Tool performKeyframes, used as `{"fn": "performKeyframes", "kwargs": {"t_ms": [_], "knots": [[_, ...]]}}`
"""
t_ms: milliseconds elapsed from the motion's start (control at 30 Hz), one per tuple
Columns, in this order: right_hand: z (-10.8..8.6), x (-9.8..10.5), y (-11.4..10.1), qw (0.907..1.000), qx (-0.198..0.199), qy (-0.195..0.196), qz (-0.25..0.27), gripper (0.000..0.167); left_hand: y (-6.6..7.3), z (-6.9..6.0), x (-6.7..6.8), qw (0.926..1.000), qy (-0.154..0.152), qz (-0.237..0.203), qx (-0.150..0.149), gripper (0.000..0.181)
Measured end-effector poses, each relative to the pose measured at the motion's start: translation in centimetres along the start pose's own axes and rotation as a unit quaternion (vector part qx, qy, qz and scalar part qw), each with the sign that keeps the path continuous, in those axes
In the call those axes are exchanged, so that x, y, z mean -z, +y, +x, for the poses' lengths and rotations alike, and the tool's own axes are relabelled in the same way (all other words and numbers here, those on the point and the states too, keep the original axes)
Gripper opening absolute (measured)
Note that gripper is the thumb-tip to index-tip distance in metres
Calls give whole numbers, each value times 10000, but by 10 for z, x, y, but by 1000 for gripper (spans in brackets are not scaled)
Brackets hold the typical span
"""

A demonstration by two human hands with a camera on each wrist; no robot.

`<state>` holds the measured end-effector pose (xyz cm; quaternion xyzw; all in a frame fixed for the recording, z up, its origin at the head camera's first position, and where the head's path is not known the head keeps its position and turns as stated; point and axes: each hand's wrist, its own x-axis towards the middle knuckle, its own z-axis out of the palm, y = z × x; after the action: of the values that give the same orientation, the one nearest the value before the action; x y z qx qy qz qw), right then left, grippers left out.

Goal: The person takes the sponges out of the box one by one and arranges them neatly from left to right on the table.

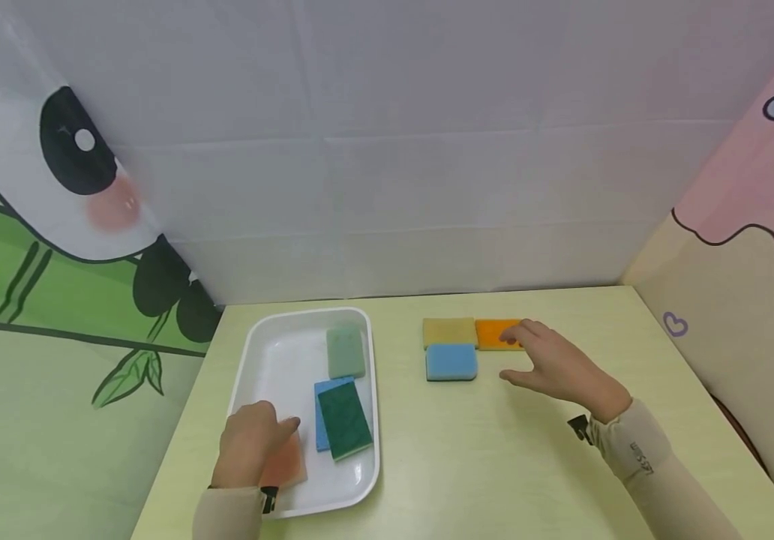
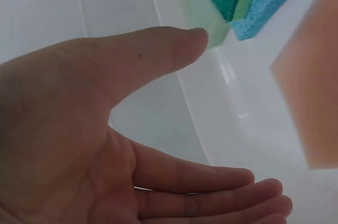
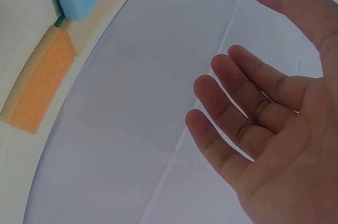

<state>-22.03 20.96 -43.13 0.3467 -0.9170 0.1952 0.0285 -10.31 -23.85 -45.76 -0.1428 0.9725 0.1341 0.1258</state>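
Note:
My left hand (image 1: 247, 444) is over the left side of a white tray (image 1: 375, 420), above a peach-coloured sponge (image 1: 284, 465) that it partly hides. In the left wrist view its thumb and fingers are spread apart, with nothing between them. A dark green scouring sponge (image 1: 345, 421) lies partly on a blue sponge (image 1: 322, 431) in the tray, and a pale green sponge (image 1: 345, 351) lies behind them. My right hand (image 1: 559, 367) hovers by an orange sponge (image 1: 491, 334), hiding its right end in the head view. The right fingers are loosely bent and hold nothing.
Left of the orange sponge, a yellow sponge (image 1: 449, 331) lies on the pale yellow table (image 1: 454, 465). In front of it sits a light blue sponge (image 1: 451, 362). A white sheet (image 1: 414, 187) hangs behind the table, and a printed wall (image 1: 711, 322) stands at the right.

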Motion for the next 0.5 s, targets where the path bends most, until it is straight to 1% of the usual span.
{"fn": "performKeyframes", "kwargs": {"t_ms": [100,167,233,300,400,500], "knots": [[-2,1,1,10000,-30,-24,45,55,-2,-1,-7,9997,-143,-133,144,40],[-3,1,1,10000,-31,-8,72,55,-3,-1,-11,9996,-211,-106,156,40],[-4,1,2,10000,-26,4,78,54,-3,-2,-15,9987,-403,-129,283,40],[-5,1,3,10000,-31,16,68,54,-3,-3,-18,9980,-514,-96,363,41],[-6,1,4,10000,-40,14,43,54,-5,-5,-22,9974,-612,-30,374,41],[-7,3,5,9999,-79,40,48,54,-9,-7,-23,9978,-619,-12,223,41]]}}
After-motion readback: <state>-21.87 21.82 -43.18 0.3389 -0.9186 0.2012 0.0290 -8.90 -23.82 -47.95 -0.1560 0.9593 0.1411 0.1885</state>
